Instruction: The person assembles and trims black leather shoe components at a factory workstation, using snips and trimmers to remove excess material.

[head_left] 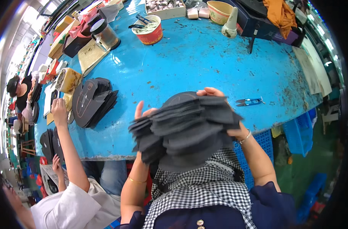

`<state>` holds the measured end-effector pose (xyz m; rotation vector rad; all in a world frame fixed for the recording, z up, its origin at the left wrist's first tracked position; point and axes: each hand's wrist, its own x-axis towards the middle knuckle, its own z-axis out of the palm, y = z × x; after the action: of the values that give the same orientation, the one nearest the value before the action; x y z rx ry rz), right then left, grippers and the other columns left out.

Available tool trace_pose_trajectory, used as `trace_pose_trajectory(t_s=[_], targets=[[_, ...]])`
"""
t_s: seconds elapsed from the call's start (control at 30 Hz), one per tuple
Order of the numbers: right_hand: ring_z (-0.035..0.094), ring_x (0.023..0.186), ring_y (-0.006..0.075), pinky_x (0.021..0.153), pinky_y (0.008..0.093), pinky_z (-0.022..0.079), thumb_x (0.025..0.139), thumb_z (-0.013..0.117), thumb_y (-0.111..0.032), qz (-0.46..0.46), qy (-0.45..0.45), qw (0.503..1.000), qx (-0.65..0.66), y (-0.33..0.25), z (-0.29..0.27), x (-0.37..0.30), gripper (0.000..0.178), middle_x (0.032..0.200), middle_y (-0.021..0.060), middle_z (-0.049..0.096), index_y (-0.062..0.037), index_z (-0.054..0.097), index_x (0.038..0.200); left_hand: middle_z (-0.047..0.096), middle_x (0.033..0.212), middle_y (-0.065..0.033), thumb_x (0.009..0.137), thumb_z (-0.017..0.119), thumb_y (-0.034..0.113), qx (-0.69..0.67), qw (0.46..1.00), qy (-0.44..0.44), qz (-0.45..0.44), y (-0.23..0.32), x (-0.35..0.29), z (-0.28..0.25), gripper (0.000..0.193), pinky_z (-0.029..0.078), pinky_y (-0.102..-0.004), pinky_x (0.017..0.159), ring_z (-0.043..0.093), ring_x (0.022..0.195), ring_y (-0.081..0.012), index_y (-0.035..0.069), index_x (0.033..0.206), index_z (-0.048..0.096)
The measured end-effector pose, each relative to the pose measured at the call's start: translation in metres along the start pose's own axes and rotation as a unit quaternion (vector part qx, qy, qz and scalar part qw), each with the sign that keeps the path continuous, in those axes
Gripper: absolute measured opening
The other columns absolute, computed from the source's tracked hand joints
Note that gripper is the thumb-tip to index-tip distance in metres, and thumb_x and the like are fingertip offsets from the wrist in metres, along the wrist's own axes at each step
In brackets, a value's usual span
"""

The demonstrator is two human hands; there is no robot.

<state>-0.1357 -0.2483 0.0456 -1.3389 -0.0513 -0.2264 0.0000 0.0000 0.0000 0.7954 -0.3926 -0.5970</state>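
That ragged black stack [189, 131] could slip
Fingers of left hand [140, 110] and right hand [239, 132] grasp its sides; uneven pressure might scatter it.

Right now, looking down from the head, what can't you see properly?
- Head view: the left hand's palm, hidden by the black stack.
- Head view: some of the right hand's fingers, hidden by that stack too.
- Head view: how many pieces the stack has; its edges are blurred.
- Head view: all of the co-worker; the picture's dark round rim cuts them off.
- Head view: the whole blue crate; the table covers part.
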Motion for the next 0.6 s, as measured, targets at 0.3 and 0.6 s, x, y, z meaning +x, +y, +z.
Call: trace_pose_trajectory(t_s=[0.3, 0.6], targets=[[0.044, 0.137, 0.0247, 0.115, 0.0395, 0.038, 0.074, 0.086, -0.015, -0.064, 0.1, 0.985, 0.123, -0.012, 0.01, 0.012, 0.108, 0.151, 0.0146, 0.042, -0.0098, 0.017, 0.158, 0.052, 0.138, -0.0119, 0.067, 0.091, 0.01, 0.163, 0.981, 0.024, 0.101, 0.024, 0.007, 0.047, 0.13, 0.045, -0.0404, 0.108, 0.056, 0.122, -0.0259, 0.008, 0.16, -0.001], [0.036, 0.143, 0.0241, 0.118, 0.0408, 0.035, 0.062, 0.094, -0.013, -0.042, 0.07, 0.985, -0.152, 0.006, 0.01, 0.017, 0.133, 0.156, 0.0091, 0.037, -0.0099, 0.004, 0.16, 0.061, 0.121, -0.0076, 0.065, 0.085, -0.006, 0.207, 0.97, 0.081, -0.098, 0.014, 0.016, 0.03, 0.09, 0.05, -0.0369, 0.103, 0.06, 0.116, -0.0226, 0.001, 0.144, 0.043]])
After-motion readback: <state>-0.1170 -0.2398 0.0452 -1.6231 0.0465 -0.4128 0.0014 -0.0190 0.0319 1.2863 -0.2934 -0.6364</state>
